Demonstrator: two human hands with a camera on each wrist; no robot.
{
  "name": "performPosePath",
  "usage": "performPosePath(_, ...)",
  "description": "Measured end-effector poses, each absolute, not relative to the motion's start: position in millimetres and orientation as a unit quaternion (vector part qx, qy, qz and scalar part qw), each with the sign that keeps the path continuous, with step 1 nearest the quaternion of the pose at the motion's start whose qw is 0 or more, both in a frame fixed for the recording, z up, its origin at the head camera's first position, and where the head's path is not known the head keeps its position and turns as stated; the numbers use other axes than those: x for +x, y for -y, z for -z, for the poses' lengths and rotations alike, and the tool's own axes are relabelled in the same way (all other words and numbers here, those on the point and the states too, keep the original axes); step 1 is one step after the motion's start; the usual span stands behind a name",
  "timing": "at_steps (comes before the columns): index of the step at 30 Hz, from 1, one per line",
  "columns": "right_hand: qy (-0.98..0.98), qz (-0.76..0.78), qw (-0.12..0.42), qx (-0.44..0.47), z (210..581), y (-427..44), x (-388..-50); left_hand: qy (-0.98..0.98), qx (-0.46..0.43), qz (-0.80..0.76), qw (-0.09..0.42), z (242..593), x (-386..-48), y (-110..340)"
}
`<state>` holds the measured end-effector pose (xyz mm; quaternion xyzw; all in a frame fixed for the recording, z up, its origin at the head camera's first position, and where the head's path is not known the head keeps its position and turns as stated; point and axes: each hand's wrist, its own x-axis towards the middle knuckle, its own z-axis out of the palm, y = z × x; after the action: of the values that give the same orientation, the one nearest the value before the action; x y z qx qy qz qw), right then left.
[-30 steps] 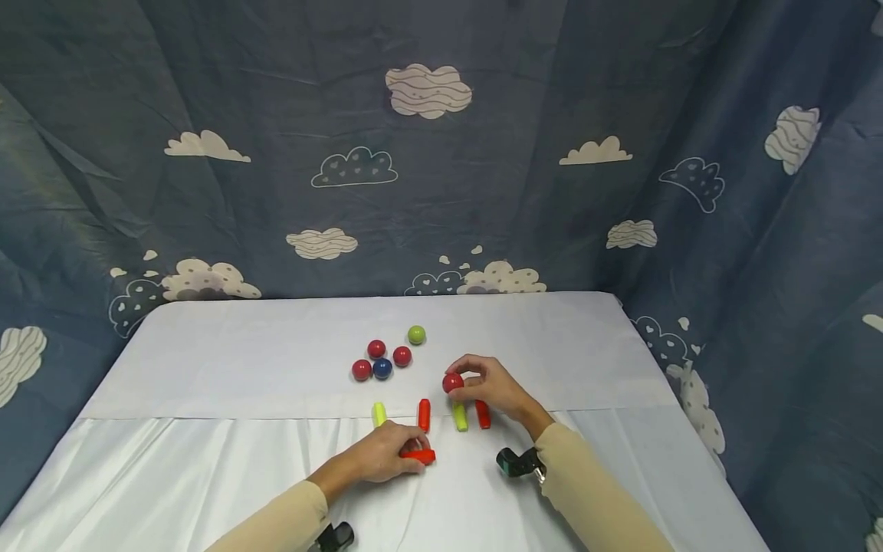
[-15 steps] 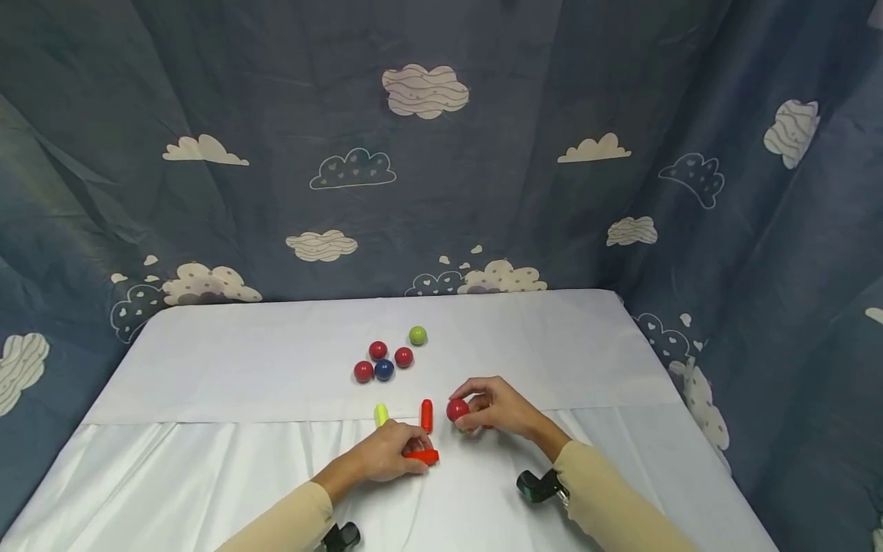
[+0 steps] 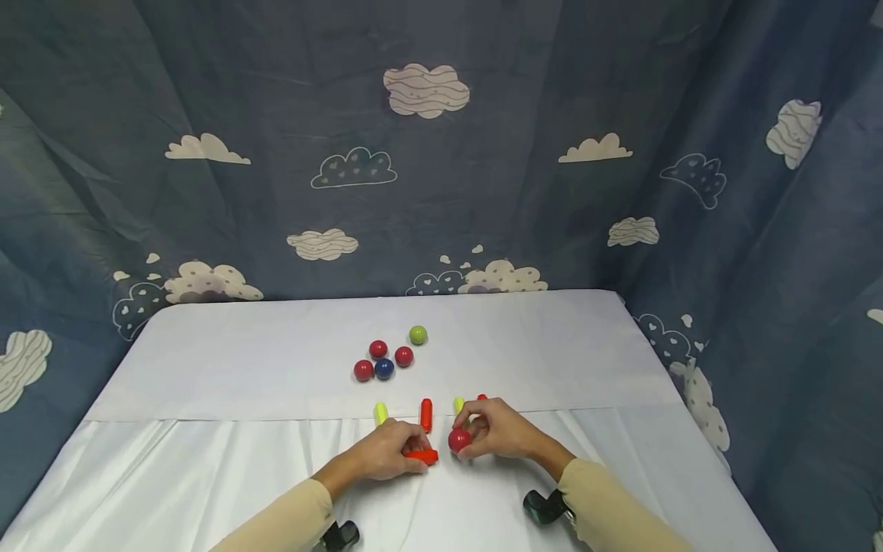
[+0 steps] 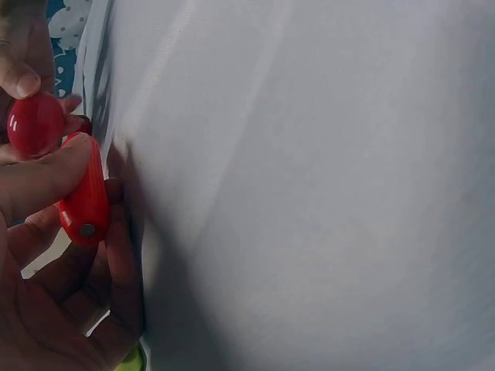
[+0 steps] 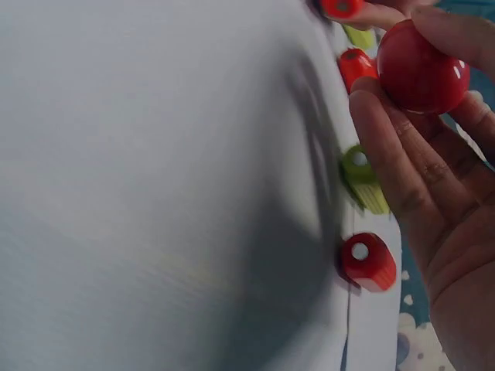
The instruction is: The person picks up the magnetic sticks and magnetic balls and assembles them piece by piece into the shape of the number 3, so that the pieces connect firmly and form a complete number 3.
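Observation:
Between thumb and fingers, my left hand (image 3: 382, 454) pinches a short red plastic stick (image 3: 425, 457), which lies sideways low over the white cloth. A round silvery spot shows on one end of that red stick (image 4: 87, 197) in the left wrist view. To the right, my right hand (image 3: 509, 432) holds a glossy red ball (image 3: 459, 439) at its fingertips. In the right wrist view the red ball (image 5: 421, 69) sits between the thumb and fingers. Ball and held stick are close together; the head view shows a small gap.
Beyond my hands stand a yellow-green stick (image 3: 381, 414), a red stick (image 3: 426, 415), another yellow-green stick (image 3: 458, 405) and a partly hidden red stick (image 3: 481, 397). Farther back lie three red balls (image 3: 404, 356), a blue ball (image 3: 384, 369) and a green ball (image 3: 418, 334). A cloud-patterned curtain (image 3: 483, 192) hangs behind.
My right hand has brought the red ball nearer to me, from beyond the right-hand sticks to beside the held red stick. My left hand stays nearly still.

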<state>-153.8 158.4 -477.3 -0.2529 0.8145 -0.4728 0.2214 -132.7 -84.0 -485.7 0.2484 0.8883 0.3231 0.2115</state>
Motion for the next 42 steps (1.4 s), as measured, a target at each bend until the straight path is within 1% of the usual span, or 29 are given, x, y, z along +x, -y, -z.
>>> performPosePath(4, -0.821, 0.452, 0.214, -0.273, 480, -154, -150, -0.888, 0.253, -0.328, 0.202, 486, -131, 84)
performPosePath(9, -0.823, 0.439, 0.230, -0.278, 485, -149, -150, -0.889, 0.252, -0.328, 0.197, 485, -130, 87)
performPosePath(15, -0.824, 0.436, 0.227, -0.282, 486, -142, -147, -0.888, 0.255, -0.332, 0.193, 486, -129, 90)
performPosePath(18, -0.822, 0.436, 0.233, -0.281, 488, -140, -145, -0.889, 0.245, -0.334, 0.196, 488, -127, 90)
performPosePath(21, -0.825, 0.428, 0.238, -0.280, 490, -141, -141, -0.885, 0.241, -0.339, 0.211, 490, -124, 88)
performPosePath(25, -0.834, 0.416, 0.226, -0.284, 492, -145, -138, -0.881, 0.256, -0.338, 0.210, 492, -126, 83)
performPosePath(28, -0.835, 0.415, 0.211, -0.291, 492, -145, -139, -0.885, 0.262, -0.330, 0.197, 491, -128, 81)
performPosePath(31, -0.835, 0.416, 0.209, -0.294, 492, -143, -139, -0.888, 0.265, -0.319, 0.197, 490, -128, 82)
performPosePath(37, -0.835, 0.412, 0.224, -0.289, 494, -142, -140, -0.892, 0.267, -0.300, 0.206, 483, -125, 86)
performPosePath(42, -0.833, 0.414, 0.212, -0.299, 495, -144, -143, -0.889, 0.277, -0.307, 0.196, 468, -132, 97)
